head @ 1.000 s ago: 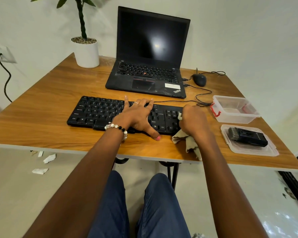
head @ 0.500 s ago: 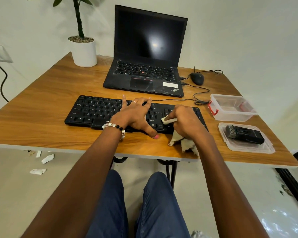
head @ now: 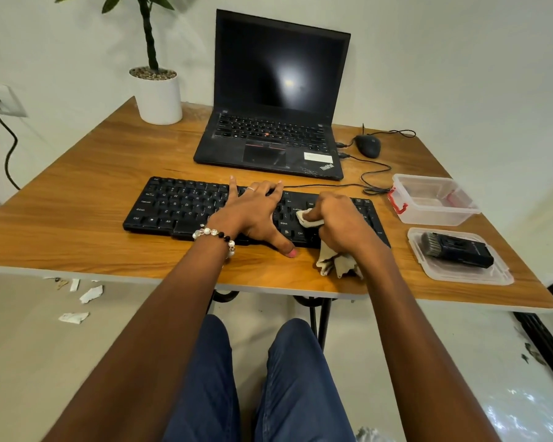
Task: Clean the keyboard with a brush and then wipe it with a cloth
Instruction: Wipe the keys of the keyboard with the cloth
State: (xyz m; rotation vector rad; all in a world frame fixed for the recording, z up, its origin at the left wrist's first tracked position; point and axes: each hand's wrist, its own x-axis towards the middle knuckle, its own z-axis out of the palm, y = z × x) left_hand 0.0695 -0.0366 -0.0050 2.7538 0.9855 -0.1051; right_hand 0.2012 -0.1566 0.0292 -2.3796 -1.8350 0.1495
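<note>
wooden desk (head: 77,224): left hand (head: 253,215) flat on keyboard (head: 179,207), right hand (head: 342,224) gripping half-hidden cloth (head: 336,264).

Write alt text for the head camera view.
A person's right hand wipes a black keyboard with a cloth while the left hand steadies it. A brush lies on a plastic lid nearby.

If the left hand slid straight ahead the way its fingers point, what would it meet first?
Probably the laptop: the left hand lies flat on the keyboard, fingers aimed away, with only bare table between, though depth is uncertain.
</note>
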